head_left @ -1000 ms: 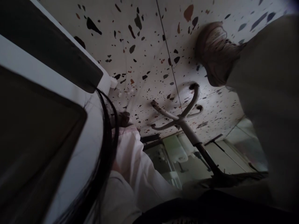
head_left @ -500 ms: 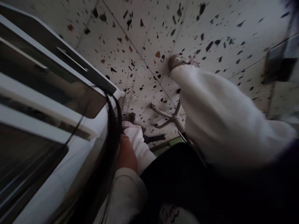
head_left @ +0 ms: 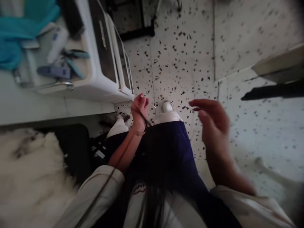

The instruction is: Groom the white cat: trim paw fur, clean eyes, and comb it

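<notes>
My left hand (head_left: 139, 110) is raised palm up over the floor, beside the corner of a white drawer unit (head_left: 95, 87). Its fingers are loosely curled and a little apart, and I make out nothing held in them. A dark strand of hair crosses the palm, and a bracelet (head_left: 137, 132) circles the wrist. A small white sliver (head_left: 154, 107) shows just right of the fingers; whether it lies on the floor I cannot tell. My right hand (head_left: 215, 123), somewhat blurred, hovers over the floor with thumb and bent fingers apart, nothing between them.
On top of the drawer unit lie blue-handled pliers (head_left: 77, 61), a purple-grey tool (head_left: 54, 72) and a teal cloth (head_left: 14, 41). A fluffy white thing (head_left: 30, 177) fills the lower left beside a black chair (head_left: 76, 148). A black metal frame (head_left: 137, 33) stands behind on the speckled floor (head_left: 171, 63).
The view has risen and turned from low beside the drawers to looking down over my lap. My left hand has come up, and my right hand has come into view.
</notes>
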`<state>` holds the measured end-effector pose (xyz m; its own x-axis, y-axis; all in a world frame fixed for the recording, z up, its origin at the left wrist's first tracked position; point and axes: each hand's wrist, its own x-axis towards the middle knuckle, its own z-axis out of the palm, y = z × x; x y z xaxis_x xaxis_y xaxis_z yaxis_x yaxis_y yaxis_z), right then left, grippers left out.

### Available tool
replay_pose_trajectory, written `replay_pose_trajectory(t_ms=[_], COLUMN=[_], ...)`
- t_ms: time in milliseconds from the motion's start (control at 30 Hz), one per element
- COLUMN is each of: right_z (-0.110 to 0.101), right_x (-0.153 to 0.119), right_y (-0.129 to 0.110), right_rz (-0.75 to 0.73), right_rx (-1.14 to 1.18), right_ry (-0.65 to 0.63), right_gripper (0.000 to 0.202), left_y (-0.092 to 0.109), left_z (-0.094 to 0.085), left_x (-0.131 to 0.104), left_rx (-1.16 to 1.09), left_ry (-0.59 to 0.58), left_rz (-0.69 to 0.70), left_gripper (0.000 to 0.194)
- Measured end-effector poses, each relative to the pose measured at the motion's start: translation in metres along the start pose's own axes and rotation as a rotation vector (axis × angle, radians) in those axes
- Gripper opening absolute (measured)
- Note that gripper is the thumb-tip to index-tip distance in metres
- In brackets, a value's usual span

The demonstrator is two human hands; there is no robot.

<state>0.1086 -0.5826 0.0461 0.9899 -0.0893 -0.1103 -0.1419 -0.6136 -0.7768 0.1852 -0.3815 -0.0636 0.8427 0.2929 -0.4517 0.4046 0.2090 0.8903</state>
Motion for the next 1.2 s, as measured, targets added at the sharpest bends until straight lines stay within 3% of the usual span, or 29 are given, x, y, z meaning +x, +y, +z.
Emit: replay_pose_trajectory(t_ms=[100, 200, 367, 500, 633, 733, 800, 933, 1033, 1100, 1200], right_z=[0.01, 0.025, 0.048, 0.076, 0.107, 0.128, 0.143, 0.181, 0.216, 0.239, 0.267], right_x=[-0.011, -0.02, -0.035, -0.046, -0.057, -0.059, -0.056, -0.033, -0.009, 0.007, 0.026], right_y=[-0.028, -0.061, -0.111, -0.139, -0.165, -0.182, -0.19, -0.198, -0.202, -0.206, -0.214], right_rz=[-0.151, -0.315, -0.466, -0.498, -0.503, -0.509, -0.507, -0.461, -0.398, -0.35, -0.316], right_rx=[0.228, 0.403, 0.573, 0.665, 0.725, 0.743, 0.75, 0.703, 0.714, 0.779, 0.836], right_ry=[-0.037, -0.097, -0.25, -0.357, -0.438, -0.503, -0.545, -0.589, -0.638, -0.665, -0.724], right_gripper=[0.028, 0.024, 0.02, 0.018, 0.017, 0.015, 0.013, 0.032, 0.02, 0.012, 0.017], left_y=[0.056, 0.095, 0.131, 0.14, 0.144, 0.149, 0.156, 0.175, 0.188, 0.193, 0.191], left_z=[-0.007, -0.031, -0.08, -0.118, -0.159, -0.203, -0.243, -0.339, -0.4, -0.425, -0.438], left_x=[-0.056, -0.104, -0.151, -0.165, -0.17, -0.169, -0.164, -0.149, -0.139, -0.133, -0.119], left_rx=[-0.223, -0.253, -0.126, -0.02, 0.105, 0.237, 0.349, 0.521, 0.545, 0.719, 1.172], left_ry=[-0.178, -0.32, -0.213, -0.121, -0.035, 0.129, 0.298, 0.626, 0.756, 0.795, 0.781], left_rz=[0.204, 0.449, 0.828, 0.979, 0.994, 0.965, 0.913, 0.801, 0.684, 0.586, 0.481], left_gripper=[0.025, 0.041, 0.04, 0.036, 0.039, 0.033, 0.032, 0.057, 0.042, 0.038, 0.046])
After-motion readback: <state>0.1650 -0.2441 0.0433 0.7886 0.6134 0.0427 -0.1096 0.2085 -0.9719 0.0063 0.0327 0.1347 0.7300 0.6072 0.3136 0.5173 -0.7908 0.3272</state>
